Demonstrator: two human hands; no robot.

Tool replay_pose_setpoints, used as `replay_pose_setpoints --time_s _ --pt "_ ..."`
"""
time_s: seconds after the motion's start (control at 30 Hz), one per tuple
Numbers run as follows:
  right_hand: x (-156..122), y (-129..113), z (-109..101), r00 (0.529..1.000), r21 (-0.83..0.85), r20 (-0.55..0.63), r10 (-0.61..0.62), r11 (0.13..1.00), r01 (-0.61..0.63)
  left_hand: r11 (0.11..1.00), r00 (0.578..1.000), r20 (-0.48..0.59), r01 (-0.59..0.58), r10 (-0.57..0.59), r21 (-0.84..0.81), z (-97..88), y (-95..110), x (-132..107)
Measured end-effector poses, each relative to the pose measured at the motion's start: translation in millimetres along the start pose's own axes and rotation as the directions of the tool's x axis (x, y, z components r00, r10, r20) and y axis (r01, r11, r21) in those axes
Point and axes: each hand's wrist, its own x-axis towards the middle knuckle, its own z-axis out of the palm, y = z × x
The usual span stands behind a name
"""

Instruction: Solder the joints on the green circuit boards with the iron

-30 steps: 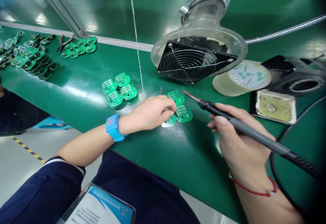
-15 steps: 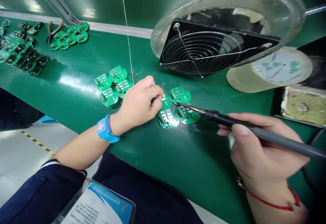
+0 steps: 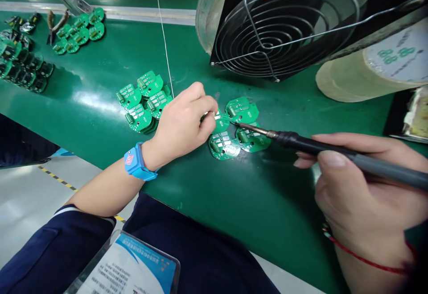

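Note:
My right hand (image 3: 364, 187) grips a soldering iron (image 3: 301, 144) like a pen, its tip over a panel of joined green circuit boards (image 3: 224, 145) lying on the bench. With fingers pinched, my left hand (image 3: 187, 118) holds solder wire (image 3: 162, 28), a thin strand that comes down from above and passes behind the hand. A short end of it seems to reach from the fingertips to the iron's tip. The fingers hide part of the boards' left side. Just left of that hand sits a stack of similar green boards (image 3: 135, 115).
A black fan with a wire guard (image 3: 264, 46) hangs low over the far right. Behind the iron are a pale round container (image 3: 347, 77) and a tray (image 3: 417, 115). Pliers (image 3: 55, 26), another board group (image 3: 80, 36) and stacked boards (image 3: 28, 73) lie far left.
The view has shifted closer to the fan and boards. The iron's tip has moved slightly left, from the upper right board toward the left hand's fingertips. Both hands keep their grips.

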Motion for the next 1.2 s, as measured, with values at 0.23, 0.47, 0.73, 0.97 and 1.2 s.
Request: replay_pose_setpoints --time_s 0.23,0.47,0.73,0.97,1.2 --pt "0 -4 -1 0.999 -0.026 0.006 0.036 0.999 -0.035 0.999 0.999 0.042 -0.008 0.007 0.040 5.0 2 -1" --pt "1 -2 0 0.998 -0.005 -0.026 0.053 0.999 -0.053 0.989 0.995 0.065 -0.081 0.073 0.125 9.5 6 -1" --pt "1 -5 1 0.996 -0.059 -0.023 0.092 0.994 -0.093 0.981 0.990 0.125 -0.083 0.061 0.174 14.4 9 1" --pt "1 -6 0 0.995 -0.046 -0.021 0.098 0.994 -0.099 0.989 0.982 0.185 -0.063 0.038 0.133 15.3 13 3" --pt "2 -4 2 0.999 -0.001 -0.037 -0.027 1.000 0.027 0.998 0.994 0.107 -0.027 0.034 -0.064 4.6 15 -1"
